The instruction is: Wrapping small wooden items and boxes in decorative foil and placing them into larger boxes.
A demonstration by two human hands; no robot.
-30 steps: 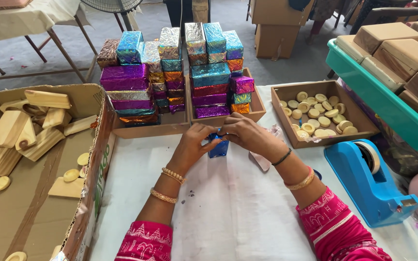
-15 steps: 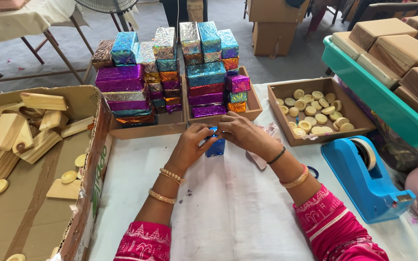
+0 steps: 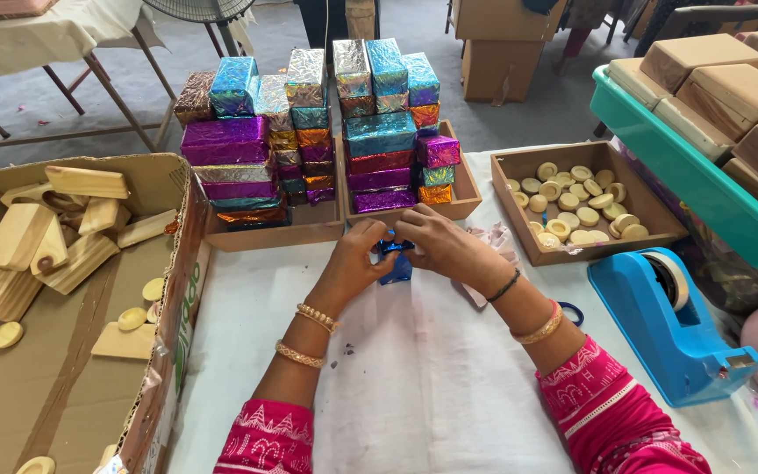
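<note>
Blue foil-wrapped block (image 3: pixel 394 262), just one, sits on the white tabletop (image 3: pixel 432 377) right between both hands. Left hand (image 3: pixel 357 256) curls closed on its left end, right hand (image 3: pixel 436 246) pinches the other, fingers tight. Behind: two wooden trays of shiny wrapped blocks (image 3: pixel 309 123), one tray of wooden discs (image 3: pixel 572 197), one blue tape dispenser (image 3: pixel 668 316).

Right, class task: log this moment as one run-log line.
left hand: holds blue foil-wrapped item | right hand: holds same item | place: over white cloth | beside: blue tape dispenser
</note>
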